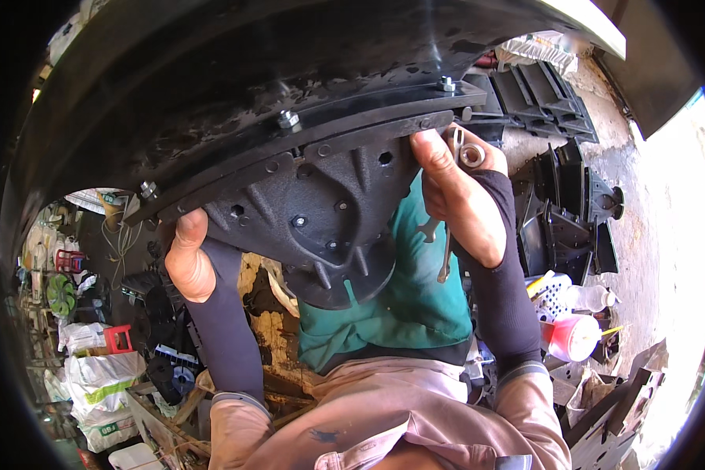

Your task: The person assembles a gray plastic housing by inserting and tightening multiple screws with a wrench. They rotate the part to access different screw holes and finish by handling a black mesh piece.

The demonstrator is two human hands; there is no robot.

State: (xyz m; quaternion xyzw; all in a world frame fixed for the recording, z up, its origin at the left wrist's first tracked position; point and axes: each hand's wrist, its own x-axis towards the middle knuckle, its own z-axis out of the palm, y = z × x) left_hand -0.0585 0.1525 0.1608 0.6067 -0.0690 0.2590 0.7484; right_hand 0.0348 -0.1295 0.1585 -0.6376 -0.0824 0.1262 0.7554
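Observation:
A black cast metal bracket (313, 211) with ribs and bolt holes is held up against the edge of a large, dark curved panel (211, 86). My left hand (189, 262) is closed on the bracket's left end, thumb on its face. At the opposite end, my right hand (466, 204) grips the bracket with its thumb pressed near the corner. Wrenches (445, 262) are tucked in that same hand, with a ring end and an open end showing. Bolts with nuts (288, 119) stand along the strip above the bracket. The fingers behind the bracket are hidden.
Stacked black metal brackets (560, 207) lie on the floor at right, near a pink-red container (573, 337) and a clear bottle (591, 298). White sacks (102, 384) and a red stool-like item (118, 339) are at left. Wooden boards (164, 431) lie below them.

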